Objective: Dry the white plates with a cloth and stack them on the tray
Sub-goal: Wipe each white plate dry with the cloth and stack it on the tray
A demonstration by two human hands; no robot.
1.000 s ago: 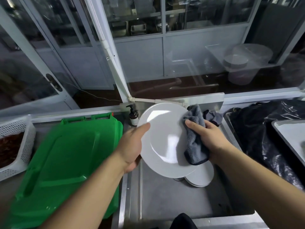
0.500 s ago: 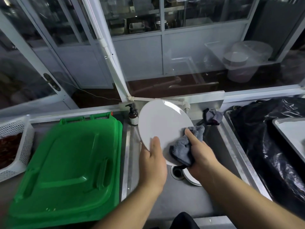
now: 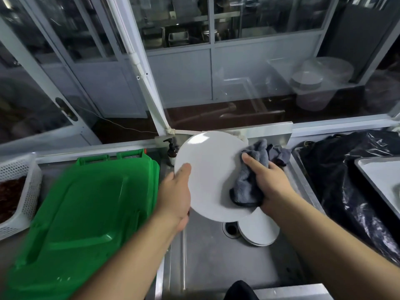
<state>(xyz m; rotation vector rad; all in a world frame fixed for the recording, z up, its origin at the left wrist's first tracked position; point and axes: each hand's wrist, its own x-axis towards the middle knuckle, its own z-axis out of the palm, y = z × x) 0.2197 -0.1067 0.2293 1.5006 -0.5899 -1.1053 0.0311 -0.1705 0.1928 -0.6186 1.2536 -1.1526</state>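
Above the sink, my left hand grips the white plate by its edge, tilted. My right hand clutches the grey cloth against it. More plates lie in the sink below.

Cool, even light fills your sink area, with no hard shadows.

You get a bright highlight on the upper left of the white plate and sheen on the green bin lid, whose near edge smears with motion blur. Glare streaks the black plastic bag. Reflections cloud the glass panels, so what lies behind is perhaps dim storage. Your wide lens bends the frame posts outward.
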